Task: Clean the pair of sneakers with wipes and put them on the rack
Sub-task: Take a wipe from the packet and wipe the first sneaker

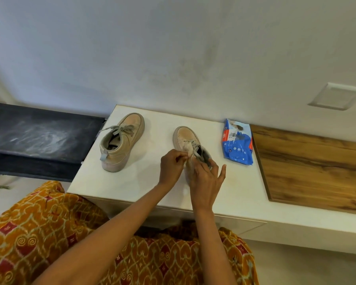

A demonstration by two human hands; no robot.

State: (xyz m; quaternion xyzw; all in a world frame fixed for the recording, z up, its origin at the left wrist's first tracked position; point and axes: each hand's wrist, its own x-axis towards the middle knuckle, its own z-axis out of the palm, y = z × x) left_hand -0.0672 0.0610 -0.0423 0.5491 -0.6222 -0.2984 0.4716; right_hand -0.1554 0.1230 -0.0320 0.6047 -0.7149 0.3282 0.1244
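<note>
Two beige sneakers stand on a white bench top. The left sneaker sits apart, its laces loose and its toe toward the wall. Over the right sneaker both my hands hold a white wipe. My left hand pinches the wipe at the sneaker's left side. My right hand pinches the same wipe with thumb and forefinger, its other fingers spread, and covers the sneaker's heel. A blue wipes pack lies to the right of that sneaker.
A black shoe rack with dusty shelves stands left of the bench, against the wall. A wood-grain panel continues the bench to the right. My patterned orange garment fills the foreground below the bench edge.
</note>
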